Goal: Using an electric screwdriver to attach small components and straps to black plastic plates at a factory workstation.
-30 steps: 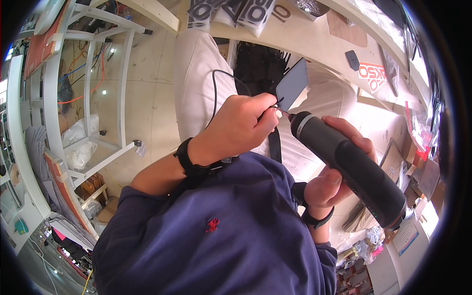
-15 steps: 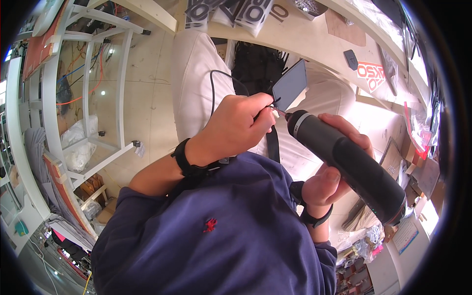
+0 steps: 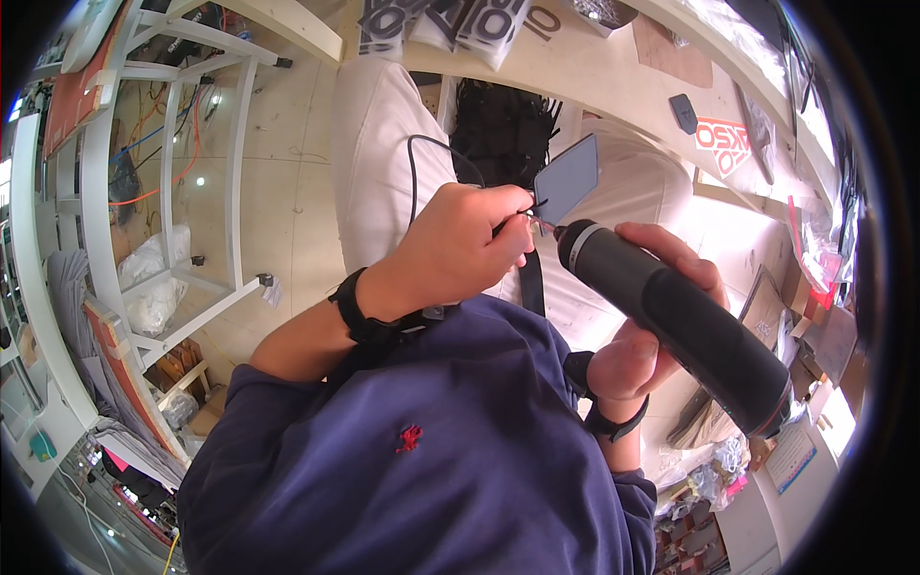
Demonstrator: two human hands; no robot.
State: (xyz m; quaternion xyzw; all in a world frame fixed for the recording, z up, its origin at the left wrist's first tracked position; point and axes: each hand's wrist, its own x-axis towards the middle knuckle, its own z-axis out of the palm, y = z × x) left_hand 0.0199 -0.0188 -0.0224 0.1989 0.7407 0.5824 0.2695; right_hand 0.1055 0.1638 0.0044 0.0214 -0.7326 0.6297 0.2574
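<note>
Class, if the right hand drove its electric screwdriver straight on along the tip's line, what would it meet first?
Probably the small part pinched by the left hand, or its fingertips: the electric screwdriver in the right hand points there, though depth is unclear.

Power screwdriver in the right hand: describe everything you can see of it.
The power screwdriver is a thick cylinder, dark grey in front, black behind, seemingly plastic, with a pale ring near its narrow nose and a thin bit. It slants within the right hand's grip, rear end to the lower right, nose aimed at the left hand's grip. Whether the bit touches anything is too small to tell.
</note>
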